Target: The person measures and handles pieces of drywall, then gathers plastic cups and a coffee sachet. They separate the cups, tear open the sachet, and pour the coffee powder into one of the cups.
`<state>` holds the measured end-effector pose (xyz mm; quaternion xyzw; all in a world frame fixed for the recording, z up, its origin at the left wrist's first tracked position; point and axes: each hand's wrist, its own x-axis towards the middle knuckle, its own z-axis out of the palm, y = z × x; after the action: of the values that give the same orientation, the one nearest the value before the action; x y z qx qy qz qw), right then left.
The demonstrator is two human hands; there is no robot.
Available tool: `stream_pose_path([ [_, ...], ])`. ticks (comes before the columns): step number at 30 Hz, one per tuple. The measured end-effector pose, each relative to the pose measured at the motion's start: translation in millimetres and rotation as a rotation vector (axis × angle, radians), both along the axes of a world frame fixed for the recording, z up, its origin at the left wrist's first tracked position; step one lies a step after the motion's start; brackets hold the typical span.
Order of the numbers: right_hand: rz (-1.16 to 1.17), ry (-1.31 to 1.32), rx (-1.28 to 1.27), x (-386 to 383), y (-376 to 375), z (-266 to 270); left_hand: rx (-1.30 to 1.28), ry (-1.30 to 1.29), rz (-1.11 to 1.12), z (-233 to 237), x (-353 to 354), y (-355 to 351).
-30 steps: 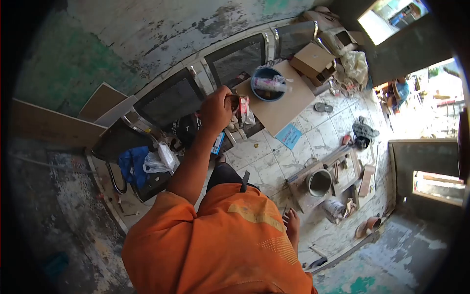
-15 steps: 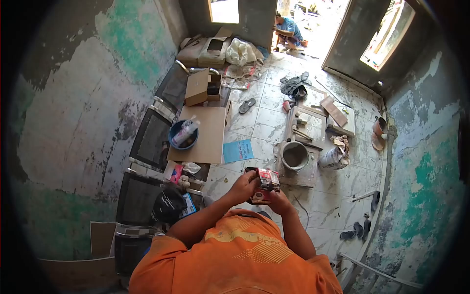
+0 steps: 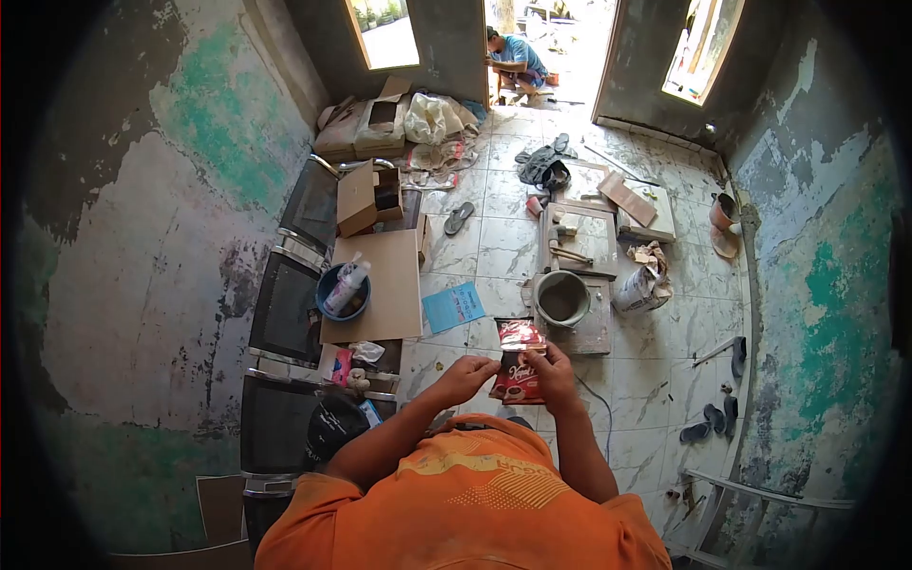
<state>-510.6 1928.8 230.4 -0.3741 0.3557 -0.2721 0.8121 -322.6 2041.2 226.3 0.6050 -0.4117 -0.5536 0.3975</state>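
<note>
Head view, both hands [image 3: 511, 380] holding red packets [image 3: 518, 364] above marble-patterned floor [image 3: 635, 399], grey bucket [image 3: 562, 299] just beyond, blue sheet [image 3: 453, 307] nearby.

My head camera looks forward and steeply down over my orange printed shirt [image 3: 475, 513], close below it, from the near side of the round grey bucket [image 3: 538, 306], reaching beyond that bucket to the bright open doorway [image 3: 570, 84].

A blue bucket [image 3: 330, 277] and an open carton [image 3: 357, 198] sit above metal-framed chairs [image 3: 288, 304].
</note>
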Motion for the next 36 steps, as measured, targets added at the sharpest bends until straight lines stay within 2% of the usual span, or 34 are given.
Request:
stream_pose_path([
  [1,-0.016,0.046,-0.028,-6,-3,12,-0.013,-0.105,-0.06,4,2,2],
  [2,-0.028,0.086,-0.065,-10,-10,32,-0.015,-0.107,-0.06,2,6,3],
  [3,-0.049,0.097,-0.196,-16,-14,54,0.043,0.012,-0.004,-2,8,7],
  [4,-0.106,0.026,-0.26,-22,-15,85,0.107,0.133,0.055,-5,9,14],
  [5,-0.146,-0.032,-0.443,-32,-19,110,0.146,0.124,0.052,0,12,18],
  [7,-0.249,-0.297,-0.57,-54,-31,131,0.157,0.064,0.056,-16,18,30],
  [9,-0.289,-0.558,-0.619,-70,-54,121,0.14,-0.051,0.099,-50,23,44],
  [10,-0.291,-0.552,-0.617,-68,-58,121,0.144,-0.048,0.096,-74,27,54],
  [12,-0.41,-0.245,-0.817,-56,-73,126,0.287,-0.126,0.151,-121,38,71],
  [13,-0.517,-0.215,-0.852,-37,-93,108,0.286,-0.125,0.15,-146,45,82],
  [14,-0.516,-0.213,-0.851,-33,-94,74,0.352,-0.153,0.186,-170,50,97],
  [16,-0.426,-0.01,-0.186,-31,-91,21,0.464,-0.24,0.222,-196,56,128],
  [18,-0.268,-0.263,0.077,-23,-52,45,0.524,-0.38,0.205,-216,64,164],
  [20,-0.295,-0.242,0.218,-25,-42,18,0.527,-0.459,0.197,-229,73,191],
  [22,-0.26,-0.153,0.213,-29,-41,44,0.68,-0.509,0.166,-235,70,219],
  [24,-0.269,-0.176,-0.107,-39,-48,64,0.76,-0.547,0.125,-225,64,233],
  [26,-0.426,-0.295,-0.236,-49,-48,104,0.832,-0.587,0.089,-233,63,244],
  [28,-0.469,-0.431,-0.468,-56,-61,110,0.839,-0.559,0.102,-257,62,252],
  [29,-0.468,-0.428,-0.465,-61,-85,77,0.843,-0.556,0.102,-253,58,249],
  [30,-0.588,-0.031,-0.65,-63,-121,16,0.814,-0.533,0.133,-246,53,240],
  [31,-0.691,0.378,-0.819,-62,-141,-16,0.786,-0.511,0.163,-239,49,231],
  [32,-0.602,-0.241,-0.643,-45,-128,-3,0.789,-0.509,0.161,-236,45,224],
  [34,-0.29,-0.175,0.118,-46,-141,-57,0.668,-0.489,0.193,-229,39,207],
  [36,-0.215,0.061,0.366,-43,-105,-98,0.618,-0.488,0.207,-220,33,195],
])
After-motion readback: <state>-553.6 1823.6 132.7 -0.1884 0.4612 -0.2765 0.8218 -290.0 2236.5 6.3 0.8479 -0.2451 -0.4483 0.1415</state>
